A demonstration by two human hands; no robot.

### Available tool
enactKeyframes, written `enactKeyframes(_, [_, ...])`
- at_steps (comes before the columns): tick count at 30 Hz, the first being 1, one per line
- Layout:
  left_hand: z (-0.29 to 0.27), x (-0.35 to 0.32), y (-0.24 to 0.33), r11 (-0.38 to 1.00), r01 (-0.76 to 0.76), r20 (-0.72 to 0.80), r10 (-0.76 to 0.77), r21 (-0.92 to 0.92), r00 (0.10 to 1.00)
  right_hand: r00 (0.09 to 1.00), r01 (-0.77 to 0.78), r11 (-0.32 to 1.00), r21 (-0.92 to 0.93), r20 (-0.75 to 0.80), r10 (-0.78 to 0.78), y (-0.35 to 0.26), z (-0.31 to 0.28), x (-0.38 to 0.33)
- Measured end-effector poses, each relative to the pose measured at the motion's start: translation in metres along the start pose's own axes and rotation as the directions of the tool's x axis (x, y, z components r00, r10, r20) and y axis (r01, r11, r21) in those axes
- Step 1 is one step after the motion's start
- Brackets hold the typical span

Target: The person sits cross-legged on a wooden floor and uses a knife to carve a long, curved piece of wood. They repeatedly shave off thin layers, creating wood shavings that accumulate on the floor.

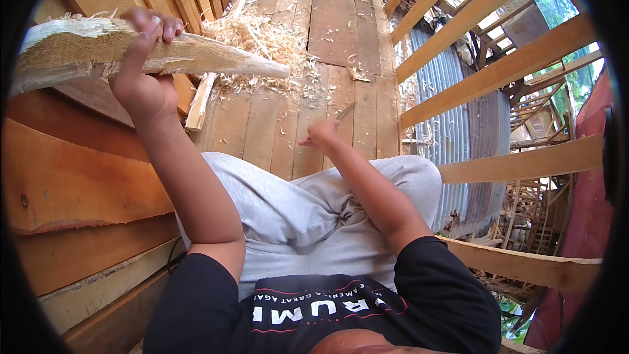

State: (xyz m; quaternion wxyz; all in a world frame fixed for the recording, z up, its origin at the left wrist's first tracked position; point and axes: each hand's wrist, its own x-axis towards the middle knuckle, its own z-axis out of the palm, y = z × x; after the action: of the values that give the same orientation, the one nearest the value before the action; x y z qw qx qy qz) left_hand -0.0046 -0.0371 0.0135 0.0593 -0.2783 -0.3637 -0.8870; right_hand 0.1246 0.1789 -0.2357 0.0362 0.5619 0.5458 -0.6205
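Several broad boards (85, 177), brown: leftmost, below the left fingers. One wooden piece (200, 57), pale, tapered: held in the left fingers (170, 29), which wrap its middle; thick end left of them, point right. Handling, by judgement: stiff; fairly weighty, most so toward the thick end; dry, hardly slippery; rough edges may splinter, slender tip likeliest to chip. Advised hold: mid-length, as found, or slightly toward the thick end for balance; fingers off the tip. One heap of curled shavings (255, 33), pale, presumably feather-light: right of the left fingers, partly behind the point. One plank floor (262, 124): around and beneath the right fingers. One set of right fingers (307, 142): curled narrow on one slim tool (346, 110), which projects up and right from them; its exact kind too small to tell. Corrugated sheets (439, 98), grey-blue: right of the right fingers, well apart. Several timber slats (504, 78): likewise, farther right.
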Motion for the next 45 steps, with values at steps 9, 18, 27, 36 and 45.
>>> enactKeyframes(9, [-0.001, -0.002, 0.011, 1.0, -0.028, 0.005, 0.028, 0.008, 1.0, 0.856, 0.514, 0.856, -0.056, 0.101, -0.508, -0.017, -0.012, 0.001])
enactKeyframes(18, [-0.006, -0.001, 0.012, 0.999, -0.034, 0.006, 0.034, -0.008, 0.999, 0.931, 0.325, 0.921, -0.215, 0.246, -0.27, -0.026, -0.058, 0.065])
enactKeyframes(27, [-0.008, 0.0, 0.018, 0.998, -0.012, -0.007, 0.012, 0.064, 1.0, 0.684, 0.611, 0.506, -0.609, 0.084, -0.725, -0.052, -0.097, 0.078])
enactKeyframes(36, [-0.01, 0.0, 0.028, 0.998, -0.015, -0.014, 0.016, 0.061, 1.0, 0.72, 0.692, 0.267, -0.671, 0.67, -0.182, -0.049, -0.108, 0.069])
enactKeyframes(45, [-0.02, 0.003, 0.025, 0.999, -0.028, 0.03, 0.028, 0.016, 0.999, 0.718, 0.638, 0.478, -0.604, 0.241, -0.653, -0.046, -0.113, 0.1])
